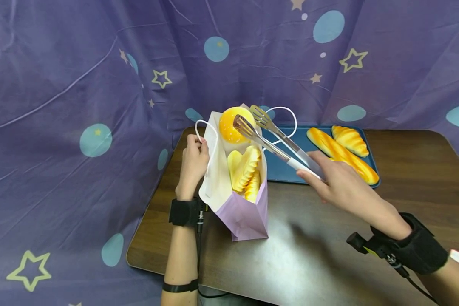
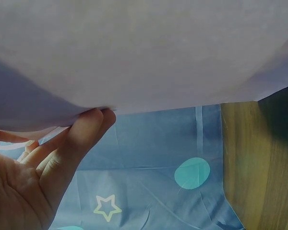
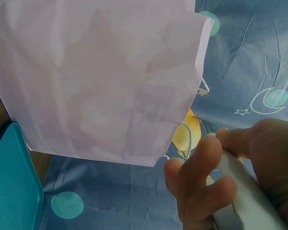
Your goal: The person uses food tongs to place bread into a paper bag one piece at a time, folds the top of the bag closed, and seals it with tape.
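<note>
A purple paper bag with white cord handles stands with its mouth facing up. My left hand pinches its left rim by the handle cord; in the left wrist view the fingers lie against the paper. Inside the bag are pale yellow bread pieces. A round sesame bun is at the far end of the mouth. My right hand grips metal tongs with white-and-grey handles. One tong tip overlaps the bun, the other is to its right; whether they clasp it I cannot tell.
Right of the bag, a blue tray holds a long bread loaf and a croissant-like bread. All stand on a brown wooden table. Behind and to the left hangs a purple patterned curtain.
</note>
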The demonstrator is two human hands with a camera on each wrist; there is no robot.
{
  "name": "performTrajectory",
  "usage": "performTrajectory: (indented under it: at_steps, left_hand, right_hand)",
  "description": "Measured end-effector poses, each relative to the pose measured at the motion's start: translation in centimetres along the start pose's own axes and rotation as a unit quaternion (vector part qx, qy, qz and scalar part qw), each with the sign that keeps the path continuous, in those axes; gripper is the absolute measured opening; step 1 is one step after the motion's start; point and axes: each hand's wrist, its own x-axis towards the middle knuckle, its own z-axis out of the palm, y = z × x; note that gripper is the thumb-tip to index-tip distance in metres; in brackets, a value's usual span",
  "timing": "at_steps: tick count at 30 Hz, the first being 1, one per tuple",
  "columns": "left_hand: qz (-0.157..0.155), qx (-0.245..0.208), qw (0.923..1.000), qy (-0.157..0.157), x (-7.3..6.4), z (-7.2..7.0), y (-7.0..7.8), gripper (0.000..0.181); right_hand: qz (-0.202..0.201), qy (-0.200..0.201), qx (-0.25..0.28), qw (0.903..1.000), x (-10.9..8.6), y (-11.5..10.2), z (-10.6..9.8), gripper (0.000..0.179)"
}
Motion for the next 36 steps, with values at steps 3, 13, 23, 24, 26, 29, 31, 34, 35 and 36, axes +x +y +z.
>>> performTrajectory:
  at_steps: [3,13,23,24,26,29,31,34,35,36]
  left_hand:
    - [-0.001,-0.004,1.0,-0.001,-0.1,0.2,0.0,0.018]
    - [0.003,-0.012,0.9998,-0.014,-0.2,0.9,0.2,0.018]
    - [0.004,-0.014,0.9996,-0.024,-0.4,1.5,0.5,0.018]
    - [0.004,-0.016,0.9995,-0.026,-0.4,1.6,0.5,0.018]
    - [0.003,-0.016,0.9994,-0.03,-0.4,1.5,0.6,0.018]
    - [0.002,-0.015,0.9994,-0.031,-0.4,1.3,0.6,0.018]
    - [0.001,-0.011,0.9995,-0.028,-0.4,0.9,0.6,0.019]
    - [-0.003,-0.008,0.9997,-0.024,-0.4,0.2,0.4,0.02]
    - [-0.005,-0.006,0.9997,-0.022,-0.5,0.0,0.3,0.02]
    - [-0.007,-0.005,0.9998,-0.019,-0.5,-0.3,0.2,0.02]
  right_hand:
    - [0.008,-0.007,0.001,0.9999,-0.1,0.0,-0.1,0.05]
    - [0.04,-0.015,0.037,0.9984,-0.6,0.1,-0.6,0.052]
    - [0.039,0.033,0.063,0.9967,-2.2,1.1,-2.1,0.044]
    - [0.046,0.036,0.065,0.9962,-2.4,1.2,-2.4,0.044]
    - [0.062,0.044,0.066,0.9949,-2.8,1.6,-3.0,0.047]
    - [0.084,0.054,0.073,0.9923,-3.2,2.3,-4.0,0.053]
    - [0.097,0.062,0.076,0.9905,-3.3,2.8,-4.6,0.056]
    - [0.123,0.068,0.076,0.9872,-3.2,3.9,-5.3,0.061]
    - [0.132,0.069,0.074,0.9861,-3.2,4.3,-5.5,0.062]
    - [0.143,0.067,0.072,0.9847,-3.1,4.8,-5.6,0.064]
